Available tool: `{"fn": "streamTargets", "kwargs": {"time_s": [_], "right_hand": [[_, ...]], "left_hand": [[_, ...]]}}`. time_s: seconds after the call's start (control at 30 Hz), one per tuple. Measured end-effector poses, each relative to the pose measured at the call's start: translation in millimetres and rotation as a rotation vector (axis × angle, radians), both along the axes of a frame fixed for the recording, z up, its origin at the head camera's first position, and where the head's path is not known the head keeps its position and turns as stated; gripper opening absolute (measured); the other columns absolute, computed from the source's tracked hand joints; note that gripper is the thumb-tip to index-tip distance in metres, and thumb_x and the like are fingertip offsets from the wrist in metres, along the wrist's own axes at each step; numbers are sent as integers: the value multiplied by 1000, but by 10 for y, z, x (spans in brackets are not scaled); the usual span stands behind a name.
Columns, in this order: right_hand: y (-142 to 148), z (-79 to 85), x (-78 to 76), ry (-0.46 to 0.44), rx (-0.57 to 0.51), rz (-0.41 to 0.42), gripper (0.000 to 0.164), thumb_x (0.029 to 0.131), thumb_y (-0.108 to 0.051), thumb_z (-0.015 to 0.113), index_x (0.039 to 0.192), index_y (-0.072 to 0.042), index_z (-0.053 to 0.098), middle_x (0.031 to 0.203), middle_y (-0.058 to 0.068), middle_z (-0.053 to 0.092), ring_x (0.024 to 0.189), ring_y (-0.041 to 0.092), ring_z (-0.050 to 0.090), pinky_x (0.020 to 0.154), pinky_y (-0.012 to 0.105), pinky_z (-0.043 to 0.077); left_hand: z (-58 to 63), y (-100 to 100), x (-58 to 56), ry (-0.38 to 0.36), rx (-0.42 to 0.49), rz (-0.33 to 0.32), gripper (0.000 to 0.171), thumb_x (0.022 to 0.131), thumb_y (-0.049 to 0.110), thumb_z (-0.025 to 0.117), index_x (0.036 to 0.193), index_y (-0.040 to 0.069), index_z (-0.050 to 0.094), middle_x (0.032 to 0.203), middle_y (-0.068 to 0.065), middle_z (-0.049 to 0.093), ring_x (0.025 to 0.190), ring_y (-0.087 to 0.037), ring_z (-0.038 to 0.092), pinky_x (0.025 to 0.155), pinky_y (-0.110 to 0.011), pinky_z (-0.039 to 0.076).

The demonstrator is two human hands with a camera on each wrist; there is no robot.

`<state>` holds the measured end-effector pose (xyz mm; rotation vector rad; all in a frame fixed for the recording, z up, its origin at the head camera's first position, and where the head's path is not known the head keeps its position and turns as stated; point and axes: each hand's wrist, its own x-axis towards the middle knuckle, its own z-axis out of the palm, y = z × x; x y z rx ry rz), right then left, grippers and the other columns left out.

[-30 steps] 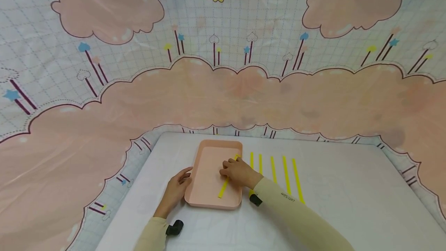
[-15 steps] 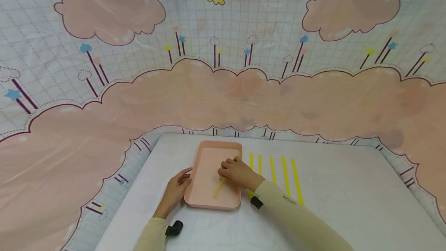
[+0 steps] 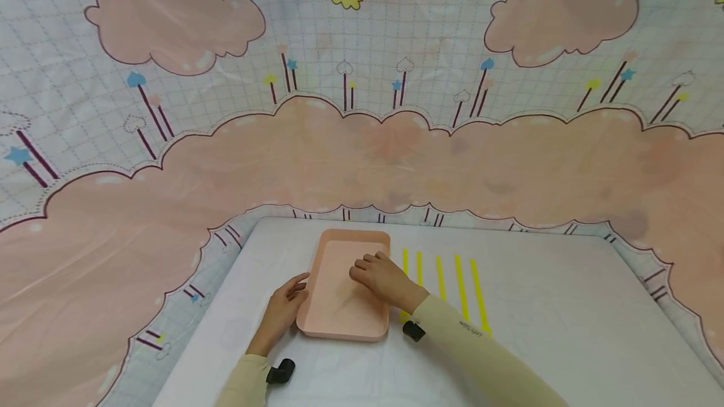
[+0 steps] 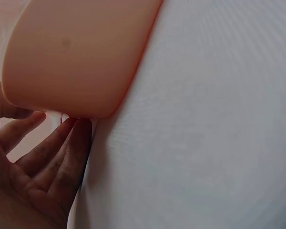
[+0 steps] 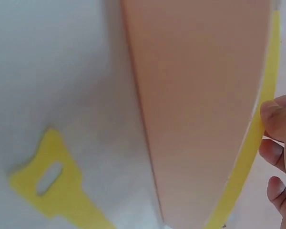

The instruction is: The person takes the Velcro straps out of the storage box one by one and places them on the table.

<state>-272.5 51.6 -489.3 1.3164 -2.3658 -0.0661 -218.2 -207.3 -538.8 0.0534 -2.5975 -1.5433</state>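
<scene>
A shallow pink tray (image 3: 334, 281) lies on the white table. Relaxed fingers of my left hand (image 3: 283, 309) touch its left outer wall, as the left wrist view shows the hand (image 4: 43, 176) against the tray (image 4: 81, 57) from below. Over the tray's right half is my right hand (image 3: 381, 278). In the right wrist view, its thumb and forefinger pinch a long yellow strap (image 5: 244, 162), like a hook-and-loop cable tie, along the tray's rim. That strap hardly shows in the head view. Beside the tray, several similar straps (image 3: 460, 281) lie in a row.
One strap on the table has a slotted head (image 5: 55, 148), near the tray's right side. Both wrists wear black camera mounts (image 3: 281, 371). The white table (image 3: 565, 319) stretches to the right, and a printed pink curtain (image 3: 362, 156) hangs behind it.
The strap in the tray showed flat and bright a second ago; it has thinned and faded from the head view. My right hand has shifted slightly left. My left hand stays at the tray's side.
</scene>
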Motion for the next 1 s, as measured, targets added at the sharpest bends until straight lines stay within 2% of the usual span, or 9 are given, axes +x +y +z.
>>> {"fn": "streamTargets", "kwargs": {"time_s": [0.23, 0.33, 0.47, 0.63, 1.0], "right_hand": [[-53, 46, 18, -51, -115, 47, 6, 98, -20, 58, 93, -19, 61, 86, -8, 61, 77, 9, 54, 70, 20, 45], [-73, 80, 51, -109, -169, 35, 1, 96, -18, 62, 97, -18, 62, 88, -7, 63, 79, 8, 58, 72, 19, 49], [-79, 131, 108, -223, -274, -4, 17, 93, -15, 67, 109, -16, 62, 94, -5, 66, 84, 9, 62, 75, 20, 53], [-57, 148, 137, -274, -400, -6, 22, 91, -13, 68, 113, -14, 63, 92, -3, 66, 81, 8, 61, 73, 21, 52], [33, 113, 129, -315, -607, 35, 6, 92, -13, 68, 98, -13, 68, 89, -4, 65, 76, 6, 59, 68, 17, 50]], "left_hand": [[23, 14, 11, -14, -5, -1, 43, 96, 8, 57, 139, 12, 56, 129, -22, 63, 118, -35, 61, 101, -48, 48], [25, 15, 13, -16, -3, 2, 43, 96, 8, 58, 139, 12, 56, 128, -22, 63, 118, -35, 61, 101, -48, 48], [29, 17, 20, -15, -4, 7, 43, 97, 8, 57, 139, 11, 56, 128, -22, 63, 118, -35, 61, 101, -49, 48], [34, 17, 27, -10, -6, 8, 43, 97, 7, 57, 139, 10, 55, 127, -22, 63, 117, -35, 61, 101, -49, 48], [41, 13, 34, 2, 3, -1, 41, 96, 7, 57, 138, 9, 57, 125, -22, 65, 116, -34, 62, 100, -47, 49]]}}
